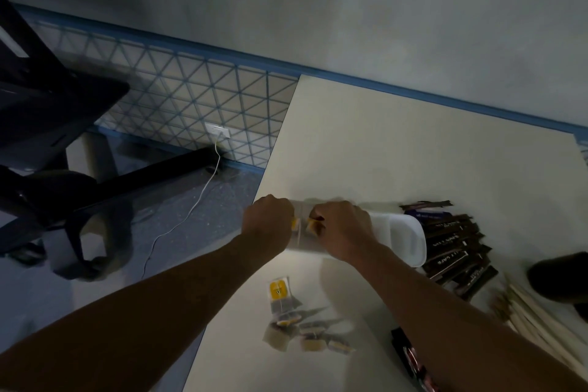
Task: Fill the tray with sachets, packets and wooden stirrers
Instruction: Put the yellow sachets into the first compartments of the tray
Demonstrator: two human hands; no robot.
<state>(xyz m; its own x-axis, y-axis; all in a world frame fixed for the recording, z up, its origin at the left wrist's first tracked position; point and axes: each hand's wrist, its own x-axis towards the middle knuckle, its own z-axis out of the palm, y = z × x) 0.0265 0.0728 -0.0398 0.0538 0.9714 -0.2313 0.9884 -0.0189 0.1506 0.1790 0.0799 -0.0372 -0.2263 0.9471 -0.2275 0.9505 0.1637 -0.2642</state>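
A white plastic tray point(410, 239) lies on the pale table point(397, 143). Over its left end, my left hand point(269, 219) is closed on a yellow-tagged tea bag point(295, 223). My right hand point(343, 227) pinches another yellow-tagged tea bag point(313, 225) just beside it. A heap of tea bags point(296, 321) with yellow labels lies on the table near me. Dark brown coffee sachets point(455, 248) are fanned out to the right of the tray. Pale wooden stirrers point(541, 318) lie at the right edge. The tray's left part is hidden by my hands.
A dark round object point(560, 277) sits at the right edge. Dark packets point(410, 360) lie under my right forearm. The table's left edge drops to a grey floor with a black chair point(57, 124), a white cable point(191, 210) and a wall socket point(218, 130).
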